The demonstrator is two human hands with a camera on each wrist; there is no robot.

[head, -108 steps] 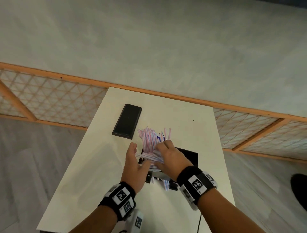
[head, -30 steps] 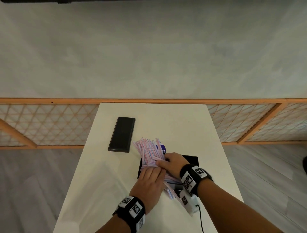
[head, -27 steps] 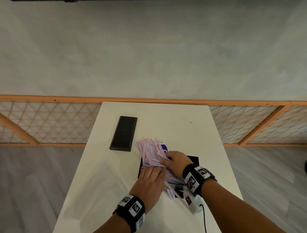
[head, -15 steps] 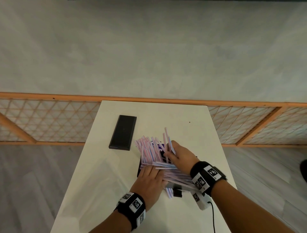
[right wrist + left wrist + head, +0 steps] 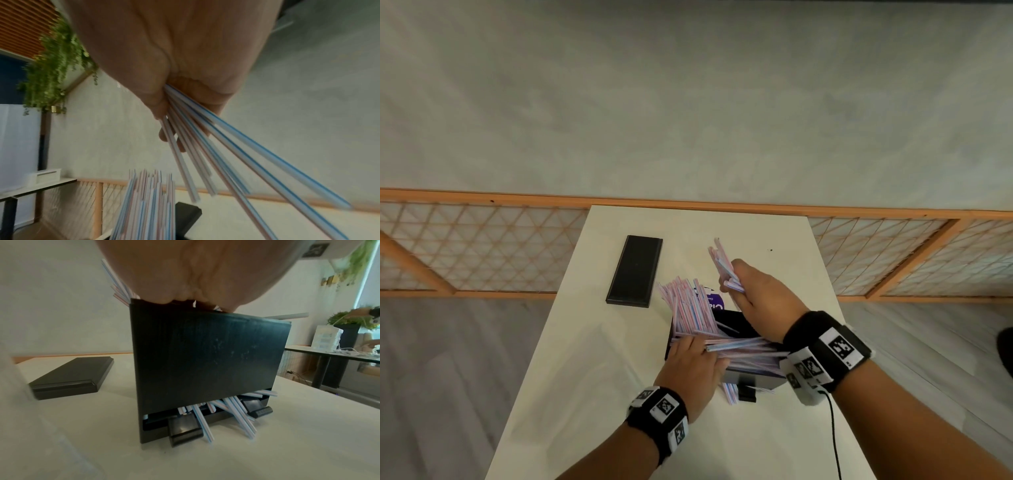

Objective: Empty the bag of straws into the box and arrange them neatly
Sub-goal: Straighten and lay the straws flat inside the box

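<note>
A black box (image 5: pixel 739 325) stands near the front of the white table (image 5: pixel 585 377), overflowing with pink and blue striped straws (image 5: pixel 688 308). A purple-printed bag (image 5: pixel 715 301) peeks out behind them. My right hand (image 5: pixel 729 277) is raised above the box and grips a small bundle of straws (image 5: pixel 720 262) that points away from me. The right wrist view shows this bundle (image 5: pixel 216 162) fanning out from my curled fingers. My left hand (image 5: pixel 693 354) lies flat on the straws at the box's near left corner. Several straws (image 5: pixel 226 412) poke out of the box's bottom slot.
The flat black lid (image 5: pixel 635 270) lies on the table to the left of the box, also in the left wrist view as the lid (image 5: pixel 69 379). A wooden lattice railing (image 5: pixel 482 246) runs behind the table. A black cable (image 5: pixel 834 431) hangs from my right wrist.
My right hand has pulled a handful of straws out of the pile and lifted it up and away from the box. My left hand stays pressed on the pile.
</note>
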